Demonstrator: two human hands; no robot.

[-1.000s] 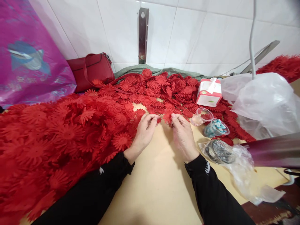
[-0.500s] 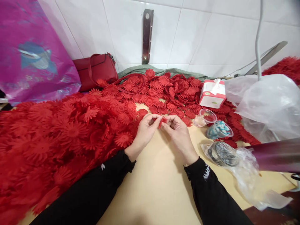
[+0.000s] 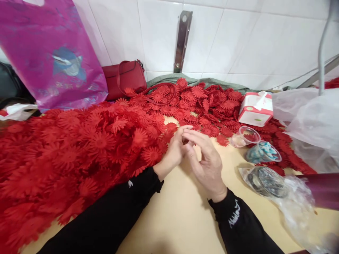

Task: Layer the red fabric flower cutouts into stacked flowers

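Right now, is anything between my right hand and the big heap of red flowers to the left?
Yes: your left hand and its black sleeve lie between your right hand and the heap of red flowers. Nothing else visible does.

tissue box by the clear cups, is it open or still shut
Open: a white tissue sticks up from the top of the tissue box. How full it is cannot be told.

The flower-shaped pieces (image 3: 102, 141) are solid bright red, the tabletop (image 3: 182, 211) plain pale tan, the plastic bag (image 3: 90, 79) magenta with a blue motif, the handbag (image 3: 128, 81) deep red, the wall tiles (image 3: 161, 38) white with grey seams, the tissue box (image 3: 253, 116) red and white, the sleeves (image 3: 106, 211) black with white marks, and the cropped cylinder (image 3: 324, 192) apparently purple.
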